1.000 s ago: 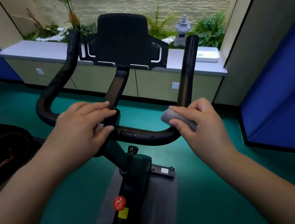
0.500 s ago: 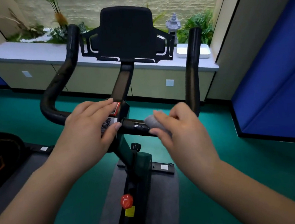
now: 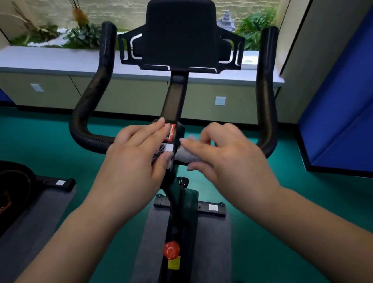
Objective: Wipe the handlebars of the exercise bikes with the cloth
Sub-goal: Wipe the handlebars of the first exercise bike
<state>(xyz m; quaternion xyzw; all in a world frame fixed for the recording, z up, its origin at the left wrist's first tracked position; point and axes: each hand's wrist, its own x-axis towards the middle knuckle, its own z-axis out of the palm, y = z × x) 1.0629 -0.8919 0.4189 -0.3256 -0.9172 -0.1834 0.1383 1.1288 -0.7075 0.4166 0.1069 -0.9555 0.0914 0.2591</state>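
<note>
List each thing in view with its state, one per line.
left hand: open, resting flat on the handlebar's centre clamp
right hand: grips the cloth
cloth: bunched, pressed on the handlebar
handlebar: upright horns bare
tablet holder: empty
red knob: untouched

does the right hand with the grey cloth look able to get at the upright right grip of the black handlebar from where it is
Probably yes. The right hand holds the grey cloth on the black handlebar's crossbar near the centre, and the curved bar out to the upright right grip looks bare, with nothing between.
</note>
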